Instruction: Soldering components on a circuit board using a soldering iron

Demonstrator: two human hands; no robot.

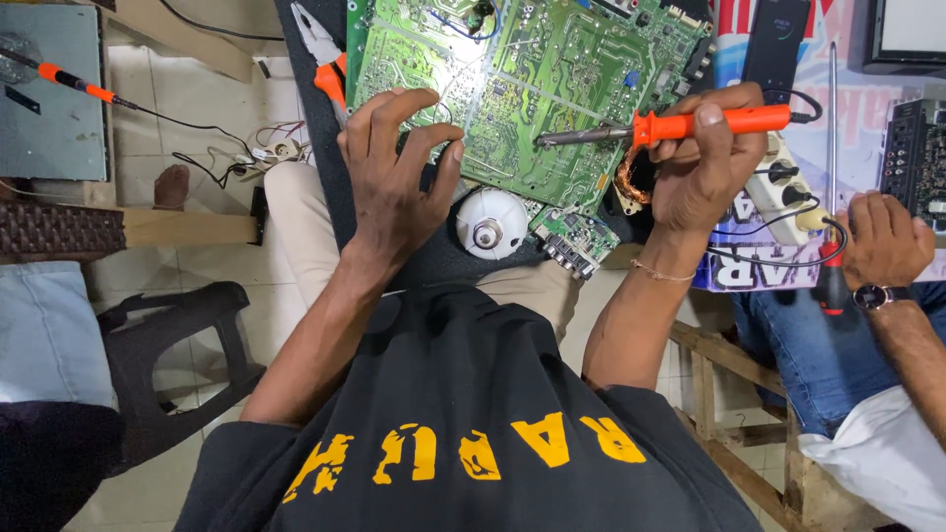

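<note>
Right hand (702,163) clenched around orange soldering iron (680,125); left hand (394,167) fingertips spread on green circuit board (532,69).

A screen (912,30) with a dark frame and a pale, blank face stands at the far right corner. Under the things on the right lies a printed sheet (847,108), white with red and blue lettering.
</note>
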